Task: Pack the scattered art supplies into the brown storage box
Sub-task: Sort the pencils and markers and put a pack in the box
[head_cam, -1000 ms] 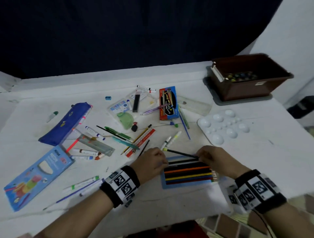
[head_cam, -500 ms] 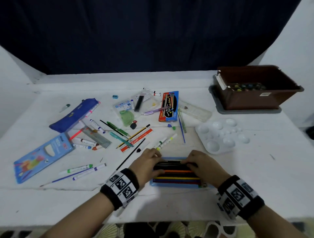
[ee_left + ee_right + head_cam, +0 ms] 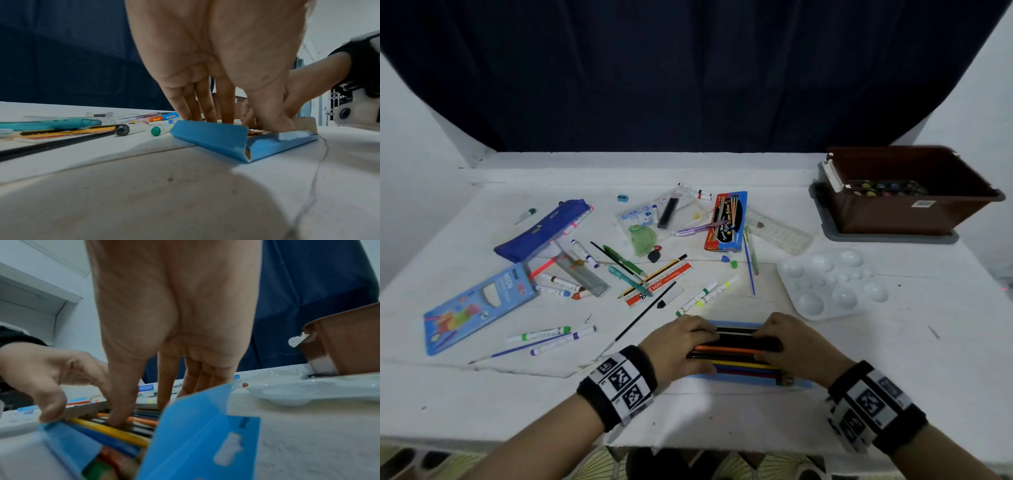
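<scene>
I press my flat left hand (image 3: 681, 346) and right hand (image 3: 794, 346) on coloured pencils (image 3: 736, 350) in the blue tray (image 3: 209, 134) beneath them; next: close it, carry to brown storage box (image 3: 914, 219), far right.

Both hands (image 3: 678, 344) (image 3: 796, 346) palm-down, fingers extended

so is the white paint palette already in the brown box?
No. In the head view the white paint palette lies on the table, in front of the brown box.
</scene>
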The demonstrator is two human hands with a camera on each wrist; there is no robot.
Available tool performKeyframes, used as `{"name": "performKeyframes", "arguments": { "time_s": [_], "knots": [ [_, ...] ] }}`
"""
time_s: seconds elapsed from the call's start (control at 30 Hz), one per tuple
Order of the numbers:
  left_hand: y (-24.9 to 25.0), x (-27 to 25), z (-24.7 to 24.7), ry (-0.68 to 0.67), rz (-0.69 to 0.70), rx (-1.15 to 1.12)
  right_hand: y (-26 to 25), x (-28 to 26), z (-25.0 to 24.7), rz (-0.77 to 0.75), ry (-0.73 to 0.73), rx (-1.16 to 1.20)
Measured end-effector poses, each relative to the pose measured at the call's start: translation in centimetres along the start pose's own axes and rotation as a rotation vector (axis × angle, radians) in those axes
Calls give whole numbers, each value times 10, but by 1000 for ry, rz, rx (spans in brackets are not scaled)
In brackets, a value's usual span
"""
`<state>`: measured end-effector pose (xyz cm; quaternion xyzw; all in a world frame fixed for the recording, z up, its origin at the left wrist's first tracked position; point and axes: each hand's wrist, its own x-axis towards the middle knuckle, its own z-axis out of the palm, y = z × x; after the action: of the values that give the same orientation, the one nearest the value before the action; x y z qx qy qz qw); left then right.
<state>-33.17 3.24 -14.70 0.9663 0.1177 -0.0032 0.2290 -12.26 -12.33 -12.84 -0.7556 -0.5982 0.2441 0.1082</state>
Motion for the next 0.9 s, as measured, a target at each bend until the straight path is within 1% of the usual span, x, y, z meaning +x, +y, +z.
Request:
{"name": "performKeyframes", "arguments": {
  "time_s": [0.1,0.17,0.23,0.37,0.5,0.63,0.73,0.8,0.9],
  "knots": [
    [-4,3,2,-8,15,32,0,-1,-2,-39,-80,15],
    [-6,4,3,-8,5,46,-1,-1,-3,-51,-99,-8],
    [-6,4,3,13,13,90,-1,-2,-2,-60,-80,-34],
    [-8,2,9,156,59,168,2,0,1,-59,-28,-34],
    [-7,3,10,213,57,230,3,5,4,-45,10,-34],
    [-2,5,8,218,95,218,3,7,4,-69,52,15],
    [0,1,10,184,49,251,2,5,0,-87,46,81],
    [-1,0,9,160,17,226,2,4,-1,-75,11,58],
    [-2,1,9,179,6,245,2,3,-1,-46,4,35]
  ]
}}
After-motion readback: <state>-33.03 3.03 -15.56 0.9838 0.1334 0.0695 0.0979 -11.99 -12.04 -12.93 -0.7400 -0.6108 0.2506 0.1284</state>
